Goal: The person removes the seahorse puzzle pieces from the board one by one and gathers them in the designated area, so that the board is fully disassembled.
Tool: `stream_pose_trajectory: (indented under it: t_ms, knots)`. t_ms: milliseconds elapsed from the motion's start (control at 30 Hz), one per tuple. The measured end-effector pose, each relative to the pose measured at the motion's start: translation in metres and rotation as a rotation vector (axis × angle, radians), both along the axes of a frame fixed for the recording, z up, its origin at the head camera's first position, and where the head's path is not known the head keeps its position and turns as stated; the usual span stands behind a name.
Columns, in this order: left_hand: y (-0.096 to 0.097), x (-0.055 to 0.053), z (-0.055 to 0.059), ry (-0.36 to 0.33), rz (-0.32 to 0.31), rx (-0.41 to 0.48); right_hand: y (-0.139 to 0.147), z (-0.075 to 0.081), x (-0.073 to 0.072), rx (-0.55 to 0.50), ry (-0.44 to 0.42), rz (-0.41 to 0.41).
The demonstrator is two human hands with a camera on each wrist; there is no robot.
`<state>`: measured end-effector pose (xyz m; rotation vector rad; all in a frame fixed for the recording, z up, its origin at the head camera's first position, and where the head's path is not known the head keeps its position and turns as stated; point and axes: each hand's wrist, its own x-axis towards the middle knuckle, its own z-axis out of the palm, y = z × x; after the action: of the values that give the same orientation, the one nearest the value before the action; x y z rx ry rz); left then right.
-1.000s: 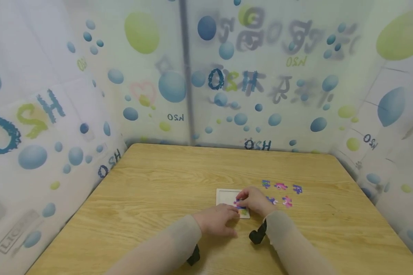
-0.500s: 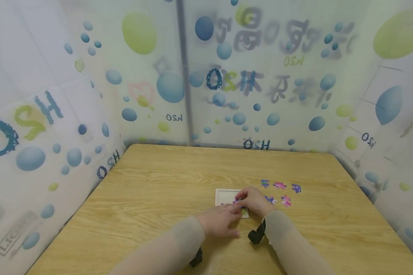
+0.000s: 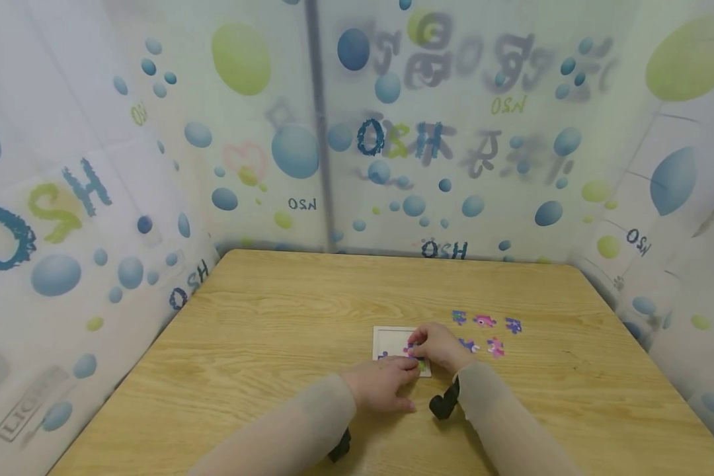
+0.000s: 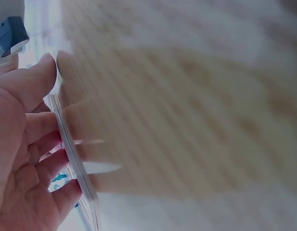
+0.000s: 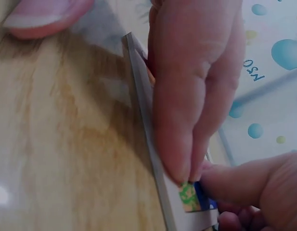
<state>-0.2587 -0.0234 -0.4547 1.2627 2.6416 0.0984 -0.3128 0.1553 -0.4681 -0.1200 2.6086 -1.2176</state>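
A small white puzzle tray [image 3: 387, 335] lies on the wooden table, with some jigsaw pieces along its near and right parts. My left hand [image 3: 381, 385] reaches over the near edge, its fingers extended and their tips pressing on the pieces there. At the tray's right side, my right hand [image 3: 443, 347] pinches a pink and purple puzzle piece [image 3: 408, 350] between thumb and fingers; most of it is covered. In the right wrist view, a green and blue printed part [image 5: 189, 198] shows under the left fingertips, beside the right thumb. The left wrist view shows the tray edge [image 4: 73, 156] by the left fingers.
Several loose jigsaw pieces lie right of the tray in two rows, among them a pink piece [image 3: 484, 321], a purple piece [image 3: 514, 325] and another pink piece [image 3: 496, 348]. Patterned curtains [image 3: 393, 218] stand around the wooden table [image 3: 285, 297].
My left hand has shifted slightly right and forward over the tray, uncovering a piece at its left side. My right hand stays at the tray's right side with only small finger movement.
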Motion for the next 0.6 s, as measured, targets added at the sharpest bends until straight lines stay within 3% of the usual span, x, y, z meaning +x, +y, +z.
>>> stream_pose_trajectory:
  t_ms: [267,600]
  knots:
    - [0.0009,0.0012,0.0013,-0.004,0.005,-0.003,0.0016,-0.0021,-0.0026,0.017,-0.002,0.013]
    - [0.0014,0.0018,0.0016,-0.014,0.026,-0.004,0.0053,-0.0055,-0.0002,-0.061,0.023,0.007]
